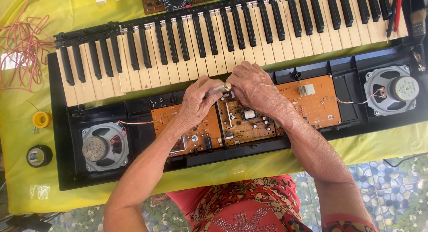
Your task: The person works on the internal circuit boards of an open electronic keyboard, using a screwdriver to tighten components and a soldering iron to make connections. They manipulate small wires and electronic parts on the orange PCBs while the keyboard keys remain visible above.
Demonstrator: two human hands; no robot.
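An opened black keyboard (133, 49) lies across a yellow cloth, its orange circuit boards (243, 120) bare below the keys. My left hand (196, 100) is closed around a small metal cylinder with a brass end (221, 88), held just above the middle boards. My right hand (254, 87) rests right beside it, fingers curled at the cylinder's tip and over the board. What the right fingers pinch is hidden.
Two round speakers sit in the case, one at the left (104, 147), one at the right (392, 89). A tangle of pink wire (22, 44), a yellow tape roll (41, 119) and a black roll (39, 155) lie at the left. Small boards (154, 2) lie beyond the keys.
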